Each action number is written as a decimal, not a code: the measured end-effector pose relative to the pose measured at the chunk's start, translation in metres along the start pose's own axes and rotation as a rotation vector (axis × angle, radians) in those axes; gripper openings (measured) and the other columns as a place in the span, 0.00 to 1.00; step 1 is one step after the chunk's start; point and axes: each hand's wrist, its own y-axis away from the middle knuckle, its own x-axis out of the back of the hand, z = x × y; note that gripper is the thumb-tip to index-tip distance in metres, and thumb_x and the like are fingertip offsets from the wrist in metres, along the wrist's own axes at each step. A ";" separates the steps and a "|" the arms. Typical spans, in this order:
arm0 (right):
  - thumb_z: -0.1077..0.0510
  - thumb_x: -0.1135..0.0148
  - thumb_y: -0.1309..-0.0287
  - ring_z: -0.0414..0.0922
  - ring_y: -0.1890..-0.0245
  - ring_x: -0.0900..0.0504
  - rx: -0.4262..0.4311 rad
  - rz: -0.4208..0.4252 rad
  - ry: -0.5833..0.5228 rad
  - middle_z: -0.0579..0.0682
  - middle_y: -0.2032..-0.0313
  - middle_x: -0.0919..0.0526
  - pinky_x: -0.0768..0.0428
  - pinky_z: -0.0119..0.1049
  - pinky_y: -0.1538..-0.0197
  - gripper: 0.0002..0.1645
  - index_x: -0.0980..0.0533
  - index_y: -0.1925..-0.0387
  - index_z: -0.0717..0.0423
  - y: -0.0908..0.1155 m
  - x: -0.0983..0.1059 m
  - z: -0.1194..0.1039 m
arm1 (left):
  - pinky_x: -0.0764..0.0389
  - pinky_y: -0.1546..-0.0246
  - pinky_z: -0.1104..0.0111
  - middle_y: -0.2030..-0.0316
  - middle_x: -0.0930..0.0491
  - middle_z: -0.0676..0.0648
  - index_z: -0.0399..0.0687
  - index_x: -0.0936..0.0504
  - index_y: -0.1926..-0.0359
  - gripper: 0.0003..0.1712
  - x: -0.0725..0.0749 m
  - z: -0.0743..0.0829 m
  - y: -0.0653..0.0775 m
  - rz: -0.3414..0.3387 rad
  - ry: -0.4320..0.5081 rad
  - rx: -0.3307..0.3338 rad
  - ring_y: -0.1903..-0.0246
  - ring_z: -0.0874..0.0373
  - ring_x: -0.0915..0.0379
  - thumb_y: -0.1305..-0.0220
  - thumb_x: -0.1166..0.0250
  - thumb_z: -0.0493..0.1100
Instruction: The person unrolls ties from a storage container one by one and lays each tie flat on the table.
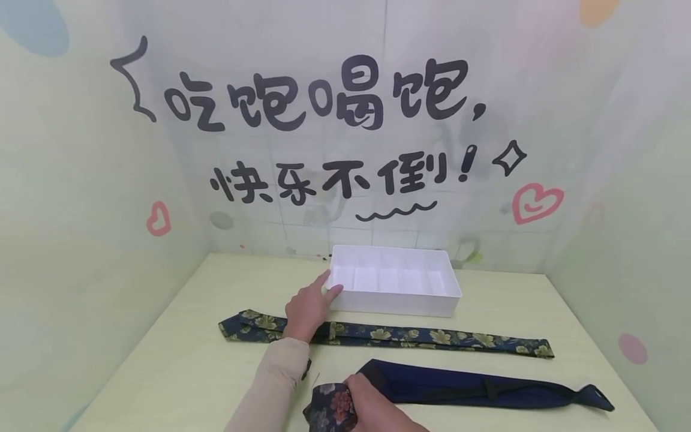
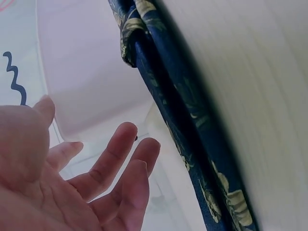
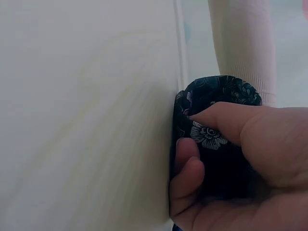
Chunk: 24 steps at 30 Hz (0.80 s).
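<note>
My left hand (image 1: 308, 307) reaches to the front left corner of a white compartment box (image 1: 394, 305), thumb and forefinger touching it. In the left wrist view its other fingers (image 2: 103, 163) are spread and loosely bent, off the box. Below that hand lies a long navy necktie with yellow flowers (image 1: 448, 339), folded lengthwise. My right hand (image 1: 380, 411) grips a rolled dark necktie with red and grey flowers (image 1: 330, 408) near the front edge of view. The right wrist view shows thumb and curled fingers around the roll (image 3: 209, 137), which rests against the tabletop.
A plain navy necktie (image 1: 448, 384) lies at the front right, its narrow end looped. The box stands at the back of the pale table (image 1: 178, 336), near a wall (image 1: 345, 228) with black lettering. Side walls enclose the table left and right.
</note>
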 end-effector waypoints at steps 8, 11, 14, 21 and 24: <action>0.50 0.25 0.47 0.28 0.59 0.26 0.023 0.002 0.039 0.48 0.52 0.27 0.23 0.29 0.50 0.34 0.29 0.45 0.62 0.002 0.001 -0.002 | 0.28 0.74 0.55 0.61 0.15 0.37 0.56 0.40 0.21 0.45 0.003 -0.001 0.010 0.003 -0.016 -0.048 0.69 0.41 0.19 0.30 0.48 0.73; 0.47 0.25 0.47 0.30 0.58 0.25 0.025 -0.014 0.007 0.50 0.51 0.27 0.22 0.30 0.50 0.37 0.30 0.44 0.63 0.002 0.002 -0.002 | 0.21 0.67 0.51 0.50 0.15 0.36 0.47 0.36 0.24 0.46 0.010 0.003 0.018 0.026 -0.057 -0.082 0.59 0.40 0.16 0.29 0.48 0.73; 0.44 0.25 0.46 0.31 0.59 0.24 0.020 -0.017 -0.012 0.49 0.53 0.26 0.21 0.31 0.52 0.37 0.29 0.45 0.61 0.004 0.001 -0.005 | 0.21 0.70 0.55 0.56 0.13 0.41 0.44 0.24 0.35 0.35 0.020 0.010 0.028 0.022 -0.086 -0.109 0.66 0.47 0.17 0.27 0.44 0.66; 0.56 0.26 0.45 0.35 0.66 0.17 0.018 -0.014 -0.306 0.41 0.66 0.15 0.18 0.32 0.59 0.16 0.19 0.56 0.56 0.001 -0.002 -0.013 | 0.34 0.79 0.66 0.77 0.24 0.51 0.50 0.21 0.69 0.11 0.037 0.003 0.063 -0.197 -0.023 -0.146 0.80 0.58 0.32 0.28 0.38 0.46; 0.58 0.26 0.47 0.35 0.67 0.17 0.024 -0.020 -0.277 0.41 0.68 0.15 0.18 0.32 0.60 0.14 0.18 0.58 0.55 -0.004 -0.002 -0.008 | 0.31 0.76 0.65 0.75 0.24 0.51 0.49 0.20 0.69 0.07 0.038 -0.011 0.077 -0.305 0.015 -0.152 0.77 0.58 0.30 0.31 0.35 0.42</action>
